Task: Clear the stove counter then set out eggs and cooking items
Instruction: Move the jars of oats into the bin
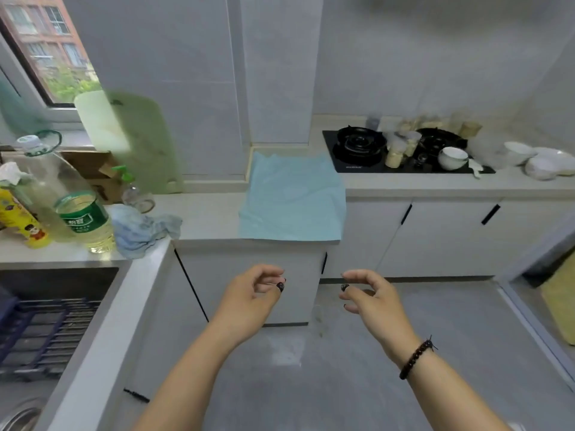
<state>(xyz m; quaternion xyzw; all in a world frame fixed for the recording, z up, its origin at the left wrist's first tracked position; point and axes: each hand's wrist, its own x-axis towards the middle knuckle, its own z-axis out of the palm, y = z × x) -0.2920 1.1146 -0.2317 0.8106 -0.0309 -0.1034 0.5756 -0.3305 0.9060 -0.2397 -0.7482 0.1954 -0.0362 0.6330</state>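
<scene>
Both hands are held out empty above the kitchen floor, well short of the stove counter point(435, 185): the left hand point(249, 293) and the right hand point(370, 293) are each loosely curled, fingers relaxed, nothing gripped. The clearing is judged not yet begun. The black stove point(351, 164) is seen set into the counter's far side, its long axis running left to right along the tiled wall, and it is crowded with clear jars point(399, 147) between the burners and a white bowl point(452, 157) upright at its right end; more white dishes point(541, 161) are stacked just beside it. No eggs can be made out. The step is best served if the jars are lifted upright, one per hand, and set down on the blue cloth point(294, 197) spread to the left.
</scene>
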